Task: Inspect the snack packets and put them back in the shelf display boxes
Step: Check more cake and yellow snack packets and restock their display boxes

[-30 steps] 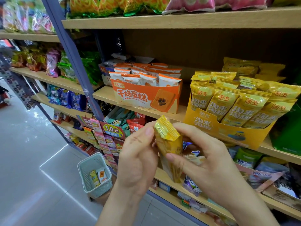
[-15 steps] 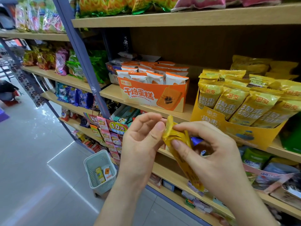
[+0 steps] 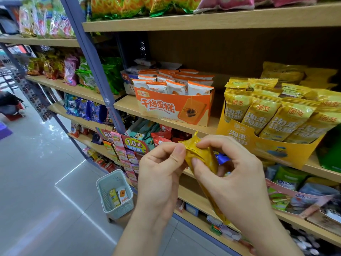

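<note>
Wooden shop shelves (image 3: 203,21) stocked with snacks fill the background above a pale tiled floor (image 3: 46,172). Between the two hands, in front of the shelves, a yellow snack packet (image 3: 202,157) is held. Its long axis is tilted: the crimped top end points up and slightly toward the left hand, while the lower end runs down behind the palm of the right hand and shows again beside that wrist. The left hand (image 3: 160,174) is closed on the packet's upper edge, which is pinched between thumb and forefinger, with the other fingers curled in. The right hand (image 3: 239,182) is curled round the packet's upper part, the thumb pressed on its face and the forefinger hooked over the top. Just beyond the right hand, a yellow display box (image 3: 267,150) filled with yellow packets is seen on a shelf. Beyond the left hand's fingertips, an orange display box (image 3: 175,109) of white-and-orange packets is set further back on the same shelf. Below the left hand, a pale green basket (image 3: 120,211) is seen on the floor with two small packets inside.
</note>
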